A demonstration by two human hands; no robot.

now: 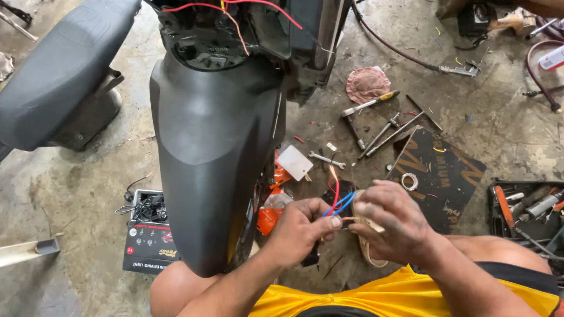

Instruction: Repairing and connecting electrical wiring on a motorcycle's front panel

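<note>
Pinching the bare end of a thin wire, the left hand (299, 226) has thumb and forefinger closed on it, right in front of the scooter's black front panel (214, 152). The right hand (390, 226) meets it fingertip to fingertip, fingers curled shut on the other end (looks like a splice being twisted, not yet taped). The wire bundle (339, 199) rises just behind the hands: one red, two blue that I can count. So I'd say the joining is midway; wires up at the top of the panel hang loose too. Right of the panel, on the floor, lie one small spanner (326, 158), one white card (294, 162), and a pink rag (367, 84) farther back. Left of it sits one black product box (148, 240).
</note>
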